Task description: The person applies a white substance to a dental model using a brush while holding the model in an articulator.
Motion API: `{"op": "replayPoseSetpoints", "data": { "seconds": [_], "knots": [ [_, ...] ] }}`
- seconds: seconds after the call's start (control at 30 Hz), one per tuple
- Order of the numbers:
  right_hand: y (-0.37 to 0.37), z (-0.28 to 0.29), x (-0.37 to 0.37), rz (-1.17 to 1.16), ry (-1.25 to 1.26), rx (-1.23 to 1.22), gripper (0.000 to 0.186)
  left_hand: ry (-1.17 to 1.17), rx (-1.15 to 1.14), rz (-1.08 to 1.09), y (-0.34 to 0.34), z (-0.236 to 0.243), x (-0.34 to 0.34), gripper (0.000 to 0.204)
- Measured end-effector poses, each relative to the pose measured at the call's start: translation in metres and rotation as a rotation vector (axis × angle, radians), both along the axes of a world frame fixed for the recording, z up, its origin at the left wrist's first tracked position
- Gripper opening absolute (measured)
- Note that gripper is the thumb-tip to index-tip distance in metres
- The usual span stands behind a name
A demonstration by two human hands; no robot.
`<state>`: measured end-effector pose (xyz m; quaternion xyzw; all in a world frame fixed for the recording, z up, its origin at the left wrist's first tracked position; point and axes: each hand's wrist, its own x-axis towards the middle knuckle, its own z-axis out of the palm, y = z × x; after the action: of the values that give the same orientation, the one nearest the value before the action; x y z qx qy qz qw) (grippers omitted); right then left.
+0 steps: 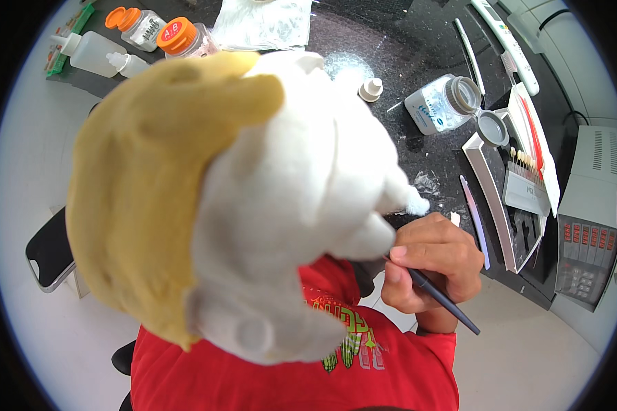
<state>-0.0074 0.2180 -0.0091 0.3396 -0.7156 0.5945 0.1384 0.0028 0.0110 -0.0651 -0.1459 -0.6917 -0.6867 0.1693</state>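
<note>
My right hand grasping a slim dark tool, beside the yellow-and-white model's right edge, left hand unseen, grip undeterminable

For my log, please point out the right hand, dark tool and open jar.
Right hand [448,263]: head view, on its middle.
Dark tool [443,299]: head view, on its handle.
Open jar [432,107]: head view, on its body.

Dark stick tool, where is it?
The dark stick tool is at the head view's lower right, in the right hand, beside the lumpy white model.
</note>
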Motion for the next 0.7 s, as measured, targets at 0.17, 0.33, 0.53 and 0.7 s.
{"op": "replayPoseSetpoints", "data": {
  "seconds": [0.17,0.33,0.53,0.7],
  "knots": [
    [-0.0047,-0.0070,-0.0001,0.040,-0.003,-0.022,0.027,0.025,0.066,0.068,-0.0009,-0.0081,0.0074,0.083],
    [-0.0040,-0.0038,-0.0001,0.035,-0.005,-0.012,0.027,0.023,0.065,0.046,-0.0011,-0.0079,0.0047,0.087],
    [-0.0055,-0.0053,0.0007,0.033,0.000,-0.033,0.026,0.026,0.040,0.041,0.0002,0.0007,0.0053,0.088],
    [-0.0053,-0.0036,-0.0002,0.035,0.000,-0.021,0.026,0.004,0.047,0.051,-0.0014,-0.0040,0.0071,0.084]
  ]
}}
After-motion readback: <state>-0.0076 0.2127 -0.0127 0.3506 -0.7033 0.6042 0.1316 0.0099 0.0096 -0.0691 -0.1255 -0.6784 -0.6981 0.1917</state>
